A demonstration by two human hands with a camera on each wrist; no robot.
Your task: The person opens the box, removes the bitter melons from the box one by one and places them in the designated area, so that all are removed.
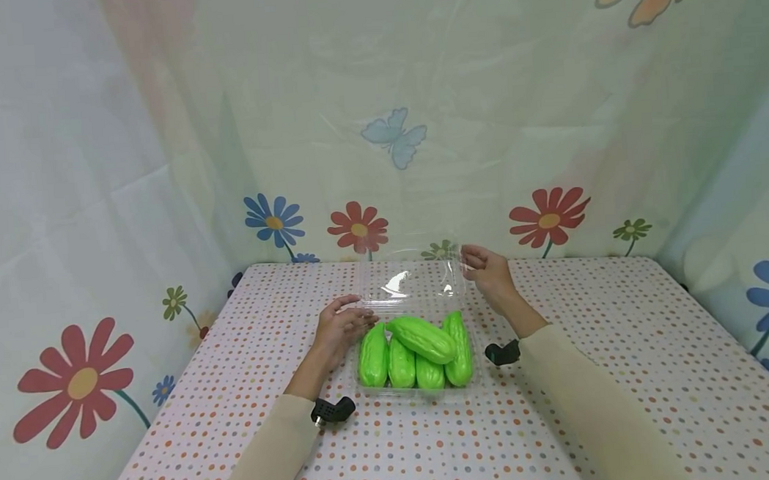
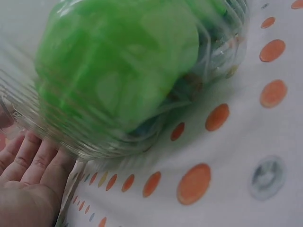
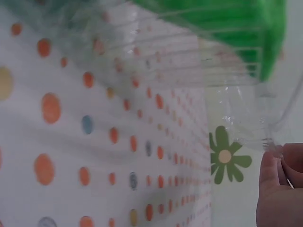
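Observation:
A clear plastic clamshell box sits on the table with several bright green, ridged bitter melons in it, one lying across the others. Its transparent lid stands raised at the back. My right hand pinches the lid's right edge between thumb and fingers, which the right wrist view also shows. At the box's back left corner is my left hand, with nothing gripped. In the left wrist view its fingers extend nearly straight against the ribbed plastic wall.
The dotted tablecloth stretches out around the box. Behind it hangs a pale curtain printed with flowers and a butterfly, and similar cloth walls close in the left and right sides. A small black camera is worn on each wrist.

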